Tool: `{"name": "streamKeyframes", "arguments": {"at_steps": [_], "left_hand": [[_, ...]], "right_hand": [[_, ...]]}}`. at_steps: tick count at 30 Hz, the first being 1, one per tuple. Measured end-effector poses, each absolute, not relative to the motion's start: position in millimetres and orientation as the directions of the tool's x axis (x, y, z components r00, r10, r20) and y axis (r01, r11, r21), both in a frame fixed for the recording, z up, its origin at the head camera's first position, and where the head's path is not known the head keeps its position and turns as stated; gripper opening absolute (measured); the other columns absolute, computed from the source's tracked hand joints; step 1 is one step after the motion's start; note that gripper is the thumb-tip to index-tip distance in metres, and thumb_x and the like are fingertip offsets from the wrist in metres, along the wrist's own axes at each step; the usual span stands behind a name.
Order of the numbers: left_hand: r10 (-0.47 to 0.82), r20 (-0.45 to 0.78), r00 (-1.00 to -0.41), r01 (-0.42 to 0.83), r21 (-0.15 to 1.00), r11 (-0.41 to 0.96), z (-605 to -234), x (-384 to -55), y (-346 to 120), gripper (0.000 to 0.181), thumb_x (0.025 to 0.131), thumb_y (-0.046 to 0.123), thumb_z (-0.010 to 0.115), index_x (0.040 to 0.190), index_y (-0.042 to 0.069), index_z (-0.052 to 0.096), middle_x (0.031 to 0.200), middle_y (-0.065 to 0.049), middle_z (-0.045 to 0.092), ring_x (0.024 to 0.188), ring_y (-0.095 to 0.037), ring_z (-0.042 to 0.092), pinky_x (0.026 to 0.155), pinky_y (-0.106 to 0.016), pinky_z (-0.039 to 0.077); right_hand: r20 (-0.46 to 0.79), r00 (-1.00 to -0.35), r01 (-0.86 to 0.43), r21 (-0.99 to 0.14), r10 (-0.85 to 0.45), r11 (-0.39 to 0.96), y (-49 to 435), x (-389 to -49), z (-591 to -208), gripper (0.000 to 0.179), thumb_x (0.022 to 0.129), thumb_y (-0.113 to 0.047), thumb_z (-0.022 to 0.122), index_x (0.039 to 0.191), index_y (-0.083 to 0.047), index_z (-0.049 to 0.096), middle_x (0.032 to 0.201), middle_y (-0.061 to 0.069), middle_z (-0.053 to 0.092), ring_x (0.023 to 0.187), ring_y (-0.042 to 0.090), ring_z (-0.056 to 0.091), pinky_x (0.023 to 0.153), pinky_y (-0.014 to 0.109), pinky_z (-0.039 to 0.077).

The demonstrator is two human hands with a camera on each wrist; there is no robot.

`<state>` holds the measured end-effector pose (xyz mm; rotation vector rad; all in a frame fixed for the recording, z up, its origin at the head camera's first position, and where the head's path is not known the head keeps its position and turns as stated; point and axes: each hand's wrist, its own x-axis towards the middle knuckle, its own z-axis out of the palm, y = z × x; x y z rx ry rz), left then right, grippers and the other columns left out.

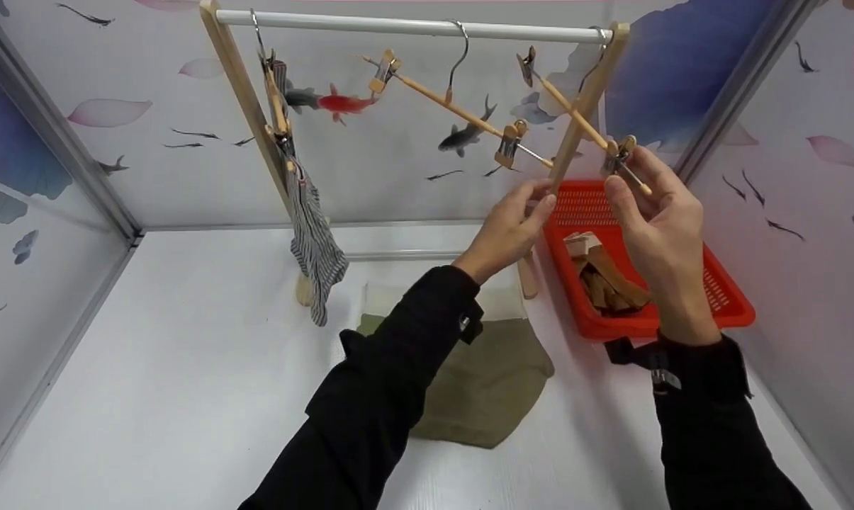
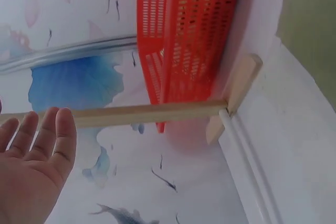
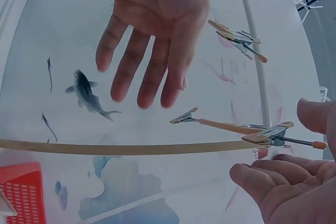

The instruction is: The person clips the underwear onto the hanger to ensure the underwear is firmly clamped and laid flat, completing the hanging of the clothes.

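My right hand (image 1: pixel 657 219) is at the near end of the right-hand clip hanger (image 1: pixel 575 113). In the right wrist view, thumb and fingers stand apart around the hanger's end clip (image 3: pixel 270 135), without pinching it. My left hand (image 1: pixel 508 230) is beside the right wooden post (image 1: pixel 582 106) of the rack. Its fingers (image 2: pixel 55 135) look straight in the left wrist view. A second clip hanger (image 1: pixel 448 106) hangs bare from the white bar (image 1: pixel 398 27). On the left hanger hangs a grey striped garment (image 1: pixel 313 241).
An olive garment with a pale top band (image 1: pixel 494 382) lies flat on the white table (image 1: pixel 186 368), partly behind my left sleeve. A red basket (image 1: pixel 728 297) with brown cloth (image 1: pixel 611 283) stands at the right. Printed walls (image 1: pixel 788 177) enclose the table.
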<state>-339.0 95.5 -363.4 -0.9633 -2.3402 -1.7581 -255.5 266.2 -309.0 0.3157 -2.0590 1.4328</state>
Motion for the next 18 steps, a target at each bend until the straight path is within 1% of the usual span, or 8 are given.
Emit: {"name": "streamKeyframes", "arguments": {"at_steps": [4, 11, 12, 13, 14, 16, 17, 18], "left_hand": [[0.432, 0.398, -0.809, 0.452, 0.892, 0.023, -357.9, -340.9, 110.3, 0.046, 0.11, 0.026, 0.046, 0.151, 0.006, 0.044, 0.139, -0.007, 0.057, 0.118, -0.012, 0.059, 0.096, -0.02, 0.047], [0.409, 0.357, -0.84, 0.369, 0.928, -0.051, -336.0, -342.4, 123.8, 0.051, 0.109, 0.031, 0.048, 0.159, 0.024, 0.036, 0.138, -0.003, 0.058, 0.114, -0.01, 0.061, 0.089, -0.023, 0.051], [0.41, 0.354, -0.841, 0.362, 0.93, -0.061, -333.0, -342.4, 124.6, 0.052, 0.109, 0.031, 0.048, 0.159, 0.025, 0.035, 0.136, -0.002, 0.058, 0.113, -0.011, 0.061, 0.087, -0.024, 0.051], [0.41, 0.355, -0.84, 0.358, 0.931, -0.072, -330.5, -342.5, 125.3, 0.052, 0.109, 0.031, 0.048, 0.159, 0.025, 0.035, 0.136, -0.002, 0.057, 0.112, -0.011, 0.062, 0.085, -0.025, 0.052], [0.41, 0.357, -0.839, 0.356, 0.931, -0.083, -328.5, -342.6, 125.8, 0.052, 0.109, 0.03, 0.048, 0.159, 0.024, 0.034, 0.136, -0.002, 0.057, 0.111, -0.013, 0.062, 0.084, -0.026, 0.052], [0.408, 0.353, -0.842, 0.35, 0.933, -0.085, -325.7, -343.3, 125.9, 0.052, 0.109, 0.029, 0.047, 0.16, 0.024, 0.034, 0.135, -0.002, 0.057, 0.11, -0.013, 0.062, 0.083, -0.026, 0.053], [0.405, 0.354, -0.843, 0.352, 0.932, -0.084, -324.8, -343.6, 125.8, 0.052, 0.109, 0.028, 0.047, 0.16, 0.024, 0.034, 0.136, -0.003, 0.057, 0.111, -0.014, 0.063, 0.083, -0.026, 0.053], [0.403, 0.352, -0.845, 0.349, 0.933, -0.082, -324.3, -344.0, 125.8, 0.052, 0.109, 0.027, 0.047, 0.16, 0.024, 0.034, 0.136, -0.002, 0.057, 0.111, -0.014, 0.063, 0.084, -0.026, 0.053]], "right_hand": [[0.615, -0.775, -0.533, -0.76, 0.146, 0.371, 265.4, -251.7, -309.9, 0.056, 0.102, -0.013, 0.062, 0.153, -0.003, 0.04, 0.151, 0.012, 0.05, 0.132, 0.025, 0.054, 0.102, 0.031, 0.046], [0.63, -0.767, -0.558, -0.75, 0.126, 0.355, 263.2, -250.2, -309.5, 0.05, 0.106, -0.013, 0.055, 0.152, -0.004, 0.04, 0.151, 0.012, 0.05, 0.132, 0.023, 0.055, 0.105, 0.031, 0.044], [0.629, -0.767, -0.554, -0.747, 0.123, 0.367, 263.1, -250.1, -309.3, 0.049, 0.106, -0.015, 0.053, 0.153, -0.006, 0.04, 0.144, 0.013, 0.057, 0.123, 0.019, 0.062, 0.101, 0.024, 0.047], [0.627, -0.77, -0.547, -0.746, 0.122, 0.38, 262.9, -250.0, -309.2, 0.048, 0.107, -0.016, 0.052, 0.153, -0.007, 0.04, 0.144, 0.011, 0.057, 0.111, 0.014, 0.067, 0.094, 0.016, 0.048], [0.624, -0.772, -0.538, -0.742, 0.12, 0.399, 262.5, -250.0, -309.2, 0.047, 0.108, -0.017, 0.05, 0.153, -0.01, 0.04, 0.137, 0.01, 0.062, 0.093, 0.01, 0.067, 0.082, 0.01, 0.048], [0.623, -0.774, -0.529, -0.734, 0.111, 0.426, 261.1, -250.5, -309.2, 0.045, 0.109, -0.019, 0.047, 0.153, -0.013, 0.041, 0.119, 0.01, 0.066, 0.065, 0.009, 0.05, 0.058, 0.012, 0.039], [0.622, -0.776, -0.526, -0.729, 0.104, 0.438, 260.2, -251.1, -309.4, 0.045, 0.109, -0.02, 0.046, 0.153, -0.014, 0.041, 0.118, 0.008, 0.066, 0.058, 0.011, 0.038, 0.051, 0.016, 0.032], [0.622, -0.777, -0.529, -0.728, 0.095, 0.436, 259.2, -251.5, -309.4, 0.045, 0.109, -0.019, 0.046, 0.153, -0.014, 0.04, 0.118, 0.008, 0.066, 0.058, 0.01, 0.038, 0.051, 0.016, 0.032]]}}
